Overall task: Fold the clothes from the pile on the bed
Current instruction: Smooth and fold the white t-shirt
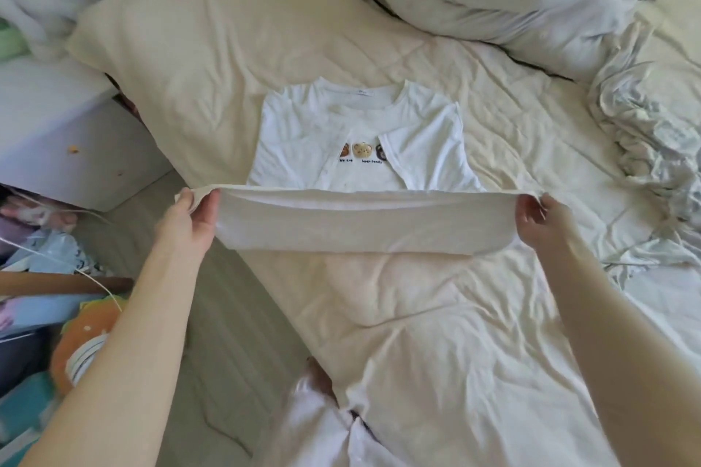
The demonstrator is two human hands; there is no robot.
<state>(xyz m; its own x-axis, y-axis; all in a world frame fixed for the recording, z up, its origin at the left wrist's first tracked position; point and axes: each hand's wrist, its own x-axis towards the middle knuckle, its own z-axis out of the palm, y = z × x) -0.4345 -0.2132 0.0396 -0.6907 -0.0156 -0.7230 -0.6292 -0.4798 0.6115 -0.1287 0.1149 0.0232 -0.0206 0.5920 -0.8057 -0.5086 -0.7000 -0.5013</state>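
T-shirt (360, 133): we see it flat on the bed (436, 315), sleeves folded in.
Left hand (191, 222): we pinch the hem's left corner.
Right hand (546, 222): we pinch the right corner.
Handling: light, limp; corners hold best.

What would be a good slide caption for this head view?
Both hands, left and right, lift the white T-shirt's hem over the bed.

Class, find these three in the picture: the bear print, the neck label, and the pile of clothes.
bear print (362, 150), head view, middle bear's face.
neck label (362, 91), head view, tag inside collar.
pile of clothes (652, 133), head view, crumpled middle.
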